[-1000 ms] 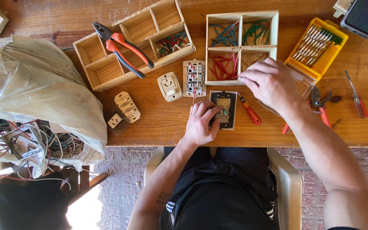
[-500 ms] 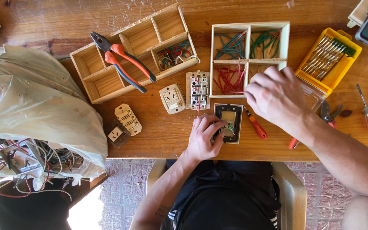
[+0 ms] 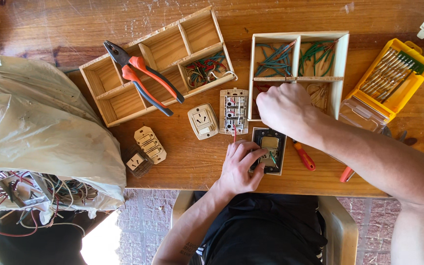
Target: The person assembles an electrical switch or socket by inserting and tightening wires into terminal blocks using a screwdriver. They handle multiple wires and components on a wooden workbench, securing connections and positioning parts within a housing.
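Wooden worktop, scuffed, seen from above with a brick floor below its near edge. Left hand: fingers curled loosely on the black-framed switch module lying flat near the front edge, steadying it; not closed around it. Right hand: reached into the lower left compartment of the pale wooden divider tray, fingers bent down and hidden, so what they held could not be told. Same tray carried blue and green wire offcuts in its upper compartments. Beside it: a white terminal block and a cream socket. Second wooden tray bore red-handled pliers. Yellow bit case lay to the right; plastic bag of wires to the left.
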